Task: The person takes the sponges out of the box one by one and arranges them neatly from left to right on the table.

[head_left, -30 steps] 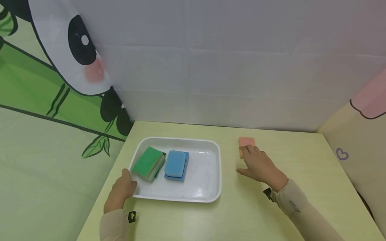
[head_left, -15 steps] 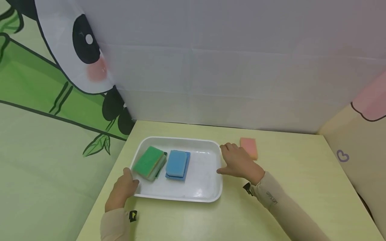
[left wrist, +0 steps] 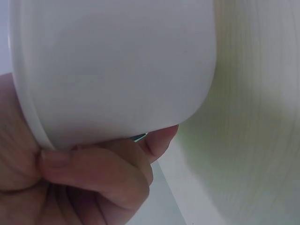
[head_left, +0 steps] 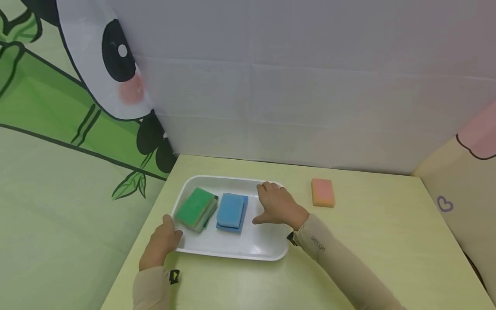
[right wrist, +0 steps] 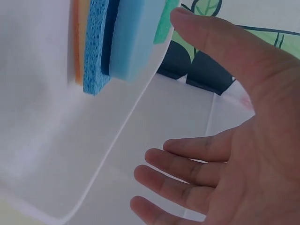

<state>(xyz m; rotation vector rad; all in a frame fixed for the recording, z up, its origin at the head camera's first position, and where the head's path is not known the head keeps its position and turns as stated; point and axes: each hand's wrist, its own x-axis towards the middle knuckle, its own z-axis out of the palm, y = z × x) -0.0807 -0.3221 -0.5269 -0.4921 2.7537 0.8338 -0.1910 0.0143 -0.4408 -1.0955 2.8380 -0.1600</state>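
Note:
A white tray [head_left: 255, 245] lies on the table, and my left hand [head_left: 160, 241] grips its left rim, fingers curled against the wall in the left wrist view. Inside, at the left, a green sponge [head_left: 195, 206] lies tilted on other green pieces. Beside it a light blue sponge [head_left: 230, 210] sits on a stack; the right wrist view shows a darker blue sponge [right wrist: 96, 51] and an orange layer [right wrist: 78, 42] under it. Over the tray's right part hovers my right hand [head_left: 279, 206], fingers spread, thumb apart, holding nothing. A pink and orange sponge [head_left: 323, 193] lies right of the tray.
The pale yellow table [head_left: 372, 241] ends at a white back wall [head_left: 310, 94]. On the left hangs a green panel [head_left: 46, 206] with a cartoon panda print, and a cream panel [head_left: 465, 206] stands at the right.
My right hand has moved left from the pink and orange sponge to above the tray, leaving that sponge on the table. My left hand keeps its grip on the rim.

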